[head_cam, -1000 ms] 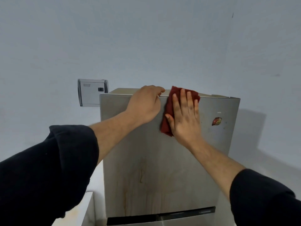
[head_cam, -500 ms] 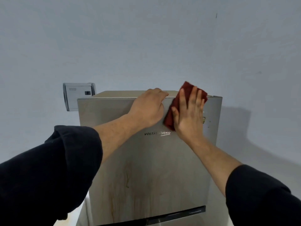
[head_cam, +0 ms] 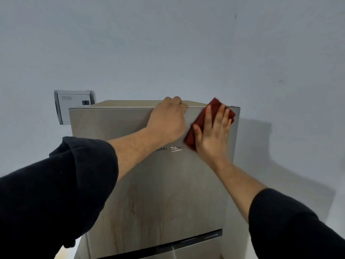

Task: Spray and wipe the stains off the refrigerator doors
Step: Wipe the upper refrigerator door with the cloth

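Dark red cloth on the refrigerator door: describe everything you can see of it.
The dark red cloth looks like soft fabric, bunched into a rough oblong tilted up to the right. It lies against the upper right corner of the beige refrigerator door, its top reaching the door's upper edge. The right hand presses it with spread, straight fingers, covering its middle. Its edges are blurred.

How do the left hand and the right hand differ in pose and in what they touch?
The left hand curls its fingers over the top edge of the upper door; the right hand lies flat with its fingers spread. The left hand touches the door directly; the right hand presses a red cloth against it. Both are near the door's top.
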